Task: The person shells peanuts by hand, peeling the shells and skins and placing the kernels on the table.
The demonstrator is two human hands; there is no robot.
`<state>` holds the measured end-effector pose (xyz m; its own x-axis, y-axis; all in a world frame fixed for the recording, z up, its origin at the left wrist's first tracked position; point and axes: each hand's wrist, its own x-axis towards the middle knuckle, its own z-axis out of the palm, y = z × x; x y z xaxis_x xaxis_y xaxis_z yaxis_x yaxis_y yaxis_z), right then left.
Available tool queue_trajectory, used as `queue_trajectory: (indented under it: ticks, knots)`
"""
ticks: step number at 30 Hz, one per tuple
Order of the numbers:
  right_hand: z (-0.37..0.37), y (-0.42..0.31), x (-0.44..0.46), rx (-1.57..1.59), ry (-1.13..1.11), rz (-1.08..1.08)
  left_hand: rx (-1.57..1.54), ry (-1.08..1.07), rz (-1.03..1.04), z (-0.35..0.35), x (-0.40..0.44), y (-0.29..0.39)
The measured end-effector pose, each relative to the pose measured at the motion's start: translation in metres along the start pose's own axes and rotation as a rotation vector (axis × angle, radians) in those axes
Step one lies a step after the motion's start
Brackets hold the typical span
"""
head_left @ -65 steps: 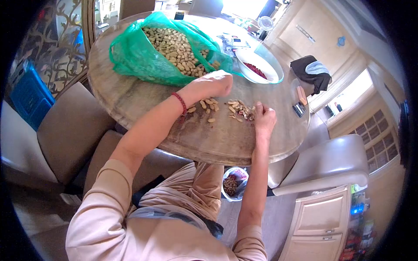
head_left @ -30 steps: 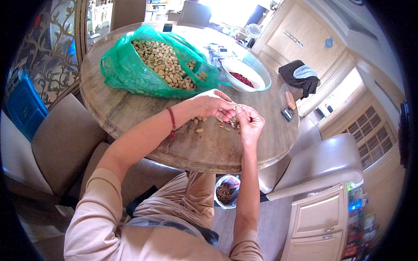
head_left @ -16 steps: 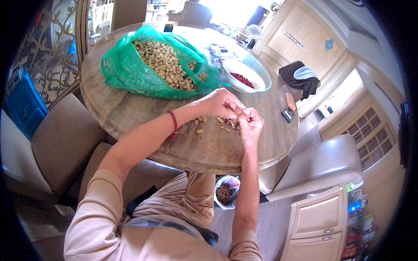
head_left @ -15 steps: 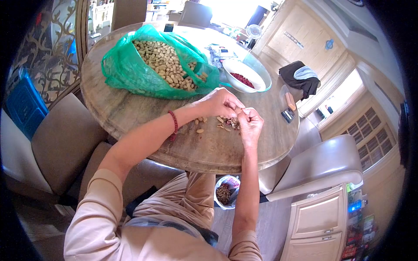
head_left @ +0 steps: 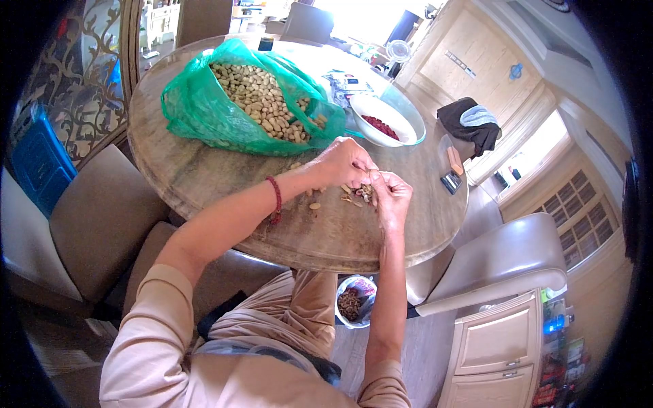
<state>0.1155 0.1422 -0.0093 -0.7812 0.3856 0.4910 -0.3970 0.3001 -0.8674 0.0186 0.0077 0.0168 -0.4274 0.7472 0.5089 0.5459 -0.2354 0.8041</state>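
Note:
My left hand (head_left: 342,165), with a red bracelet at the wrist, meets my right hand (head_left: 392,197) above the table's near half. Both are closed, fingertips pinched together on a peanut (head_left: 373,173) that the fingers mostly cover. Below them, broken shells (head_left: 354,199) and several loose peanuts (head_left: 314,205) lie on the round table (head_left: 224,194). Behind my left hand, a green plastic bag (head_left: 197,112) gapes, full of unshelled peanuts (head_left: 255,95). Farther right, a white bowl (head_left: 406,127) holds dark red kernels (head_left: 379,126).
A lined bin (head_left: 368,286) with shells in it stands on the floor below the table edge. A phone-like dark object (head_left: 451,181) lies near the table's right edge. Chairs (head_left: 496,262) surround the table; dark clothing (head_left: 462,115) drapes over one at the right.
My fingertips stay together, with a slight shift of the fingers around the peanut. The whole view has moved a little; bag, bowl and bin remain in place.

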Motion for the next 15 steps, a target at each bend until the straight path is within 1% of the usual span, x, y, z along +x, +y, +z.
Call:
queue_trajectory:
  ticks: [1, 3, 4, 6, 7, 9, 13, 15]
  knots:
    - [0.0001, -0.0003, -0.0002, 0.000, 0.000, 0.000, 0.000, 0.000, 0.000, -0.0005, -0.0005, -0.0006]
    - [0.0009, -0.0011, -0.0008, 0.072, 0.019, 0.055, -0.187, -0.021, -0.091, -0.0016, -0.0012, -0.0031]
    - [0.0011, -0.0014, -0.0007, 0.073, 0.020, 0.057, -0.187, -0.022, -0.092, -0.0012, -0.0012, -0.0047]
    - [0.0013, -0.0013, -0.0009, 0.167, 0.077, 0.083, -0.379, 0.026, -0.166, 0.0001, -0.0016, -0.0059]
    - [0.0013, -0.0008, -0.0008, 0.168, 0.080, 0.083, -0.378, 0.023, -0.167, 0.0001, -0.0017, -0.0054]
    - [0.0012, 0.0008, -0.0003, 0.163, 0.078, 0.106, -0.412, -0.006, -0.245, -0.0008, -0.0017, -0.0052]
    - [-0.0004, 0.0066, 0.0012, 0.202, 0.084, 0.111, -0.474, -0.034, -0.271, -0.0010, -0.0008, -0.0074]
    - [-0.0001, 0.0059, 0.0011, 0.154, 0.089, 0.083, -0.489, -0.072, -0.276, -0.0013, -0.0004, -0.0077]
